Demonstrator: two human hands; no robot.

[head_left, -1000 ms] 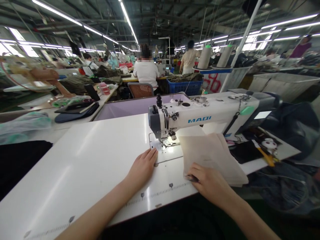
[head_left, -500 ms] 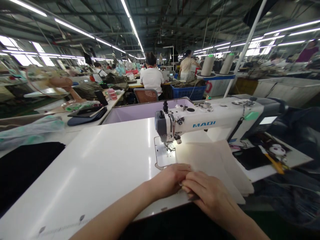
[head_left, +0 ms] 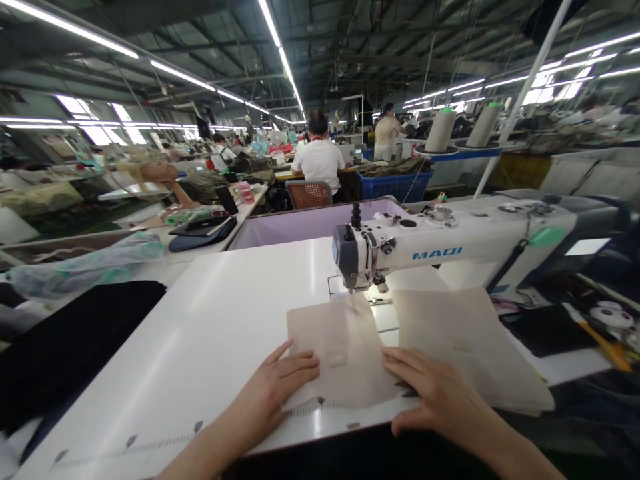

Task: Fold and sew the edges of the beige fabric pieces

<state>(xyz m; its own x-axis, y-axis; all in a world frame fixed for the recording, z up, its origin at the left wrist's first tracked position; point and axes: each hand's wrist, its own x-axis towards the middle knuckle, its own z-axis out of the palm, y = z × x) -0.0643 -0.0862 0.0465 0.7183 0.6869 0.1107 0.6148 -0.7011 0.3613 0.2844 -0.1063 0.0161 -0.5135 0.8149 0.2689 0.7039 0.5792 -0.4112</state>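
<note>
A beige fabric piece lies on the white sewing table, its far edge at the needle area of a white sewing machine. My left hand rests on the left side of this piece, fingers stretched out and apart. On its right edge lie the fingertips of my right hand, fingers extended and thumb apart. Below those fingers shows a small dark pointed thing; I cannot make out what it is or whether it is held. More beige fabric lies to the right, under the machine's arm.
Black fabric lies at the table's left. Behind the table is a lilac bin. Two thread cones stand beyond the machine. A black item and an orange-handled tool lie at right. A person in white sits ahead.
My hands were together near the table's front edge; now they are apart. A beige piece now lies spread between them, left of the other fabric. The camera view has turned slightly left.
</note>
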